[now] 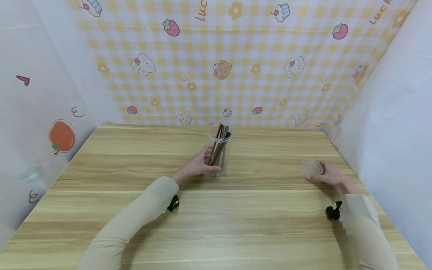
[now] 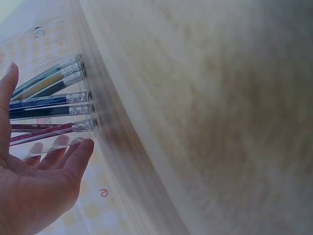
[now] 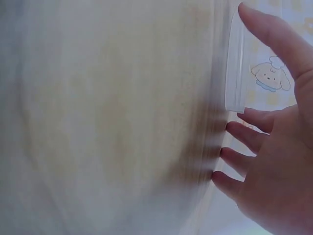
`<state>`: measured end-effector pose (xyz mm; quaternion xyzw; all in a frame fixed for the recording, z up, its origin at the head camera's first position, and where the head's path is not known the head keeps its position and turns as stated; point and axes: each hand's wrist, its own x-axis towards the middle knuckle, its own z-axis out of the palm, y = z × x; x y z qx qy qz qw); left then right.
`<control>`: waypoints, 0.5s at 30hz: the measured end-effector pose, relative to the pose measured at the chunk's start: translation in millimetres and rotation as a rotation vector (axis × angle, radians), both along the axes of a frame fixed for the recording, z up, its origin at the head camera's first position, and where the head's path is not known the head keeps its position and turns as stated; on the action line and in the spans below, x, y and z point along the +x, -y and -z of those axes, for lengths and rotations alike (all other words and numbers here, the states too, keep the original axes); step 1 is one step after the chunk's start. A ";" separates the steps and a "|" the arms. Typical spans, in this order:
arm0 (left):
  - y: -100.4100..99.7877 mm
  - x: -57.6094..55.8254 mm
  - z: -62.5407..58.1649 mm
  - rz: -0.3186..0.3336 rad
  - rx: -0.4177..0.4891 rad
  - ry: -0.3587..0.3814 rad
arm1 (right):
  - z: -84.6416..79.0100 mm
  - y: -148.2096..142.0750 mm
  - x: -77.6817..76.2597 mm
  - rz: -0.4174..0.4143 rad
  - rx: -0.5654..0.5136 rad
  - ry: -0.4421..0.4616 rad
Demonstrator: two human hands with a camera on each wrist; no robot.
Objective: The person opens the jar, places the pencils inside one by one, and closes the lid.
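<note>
A tall clear plastic cup (image 1: 228, 157) stands on the wooden table with several pencils (image 1: 219, 150) leaning inside it. My left hand (image 1: 199, 164) holds its lower part, thumb in front and fingers round the far left side. In the left wrist view, the pencils' metal-ringed ends (image 2: 78, 98) point down at the table, and fingertips show through the clear wall. Farther right, a round translucent lid (image 1: 311, 167) lies at the table surface. My right hand (image 1: 330, 175) grips its rim between thumb and index finger; the other fingers (image 3: 239, 161) touch the tabletop.
The wood-grain table (image 1: 256, 221) reaches back to a yellow checked cloth (image 1: 249, 48) with cartoon prints. White cloth walls (image 1: 388, 105) rise at both sides. A black strap piece (image 1: 334, 210) hangs at the right wrist, with another at the left.
</note>
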<state>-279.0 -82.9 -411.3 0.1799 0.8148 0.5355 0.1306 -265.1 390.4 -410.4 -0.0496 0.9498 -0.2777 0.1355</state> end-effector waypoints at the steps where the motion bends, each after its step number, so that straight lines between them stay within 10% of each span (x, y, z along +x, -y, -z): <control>1: 0.0 0.2 0.1 -0.006 -0.007 -0.002 | -0.1 1.0 -0.1 -0.003 0.016 -0.012; 15: -1.0 10.6 -16.1 0.012 0.004 0.000 | 2.2 4.0 -2.3 -0.007 0.078 -0.120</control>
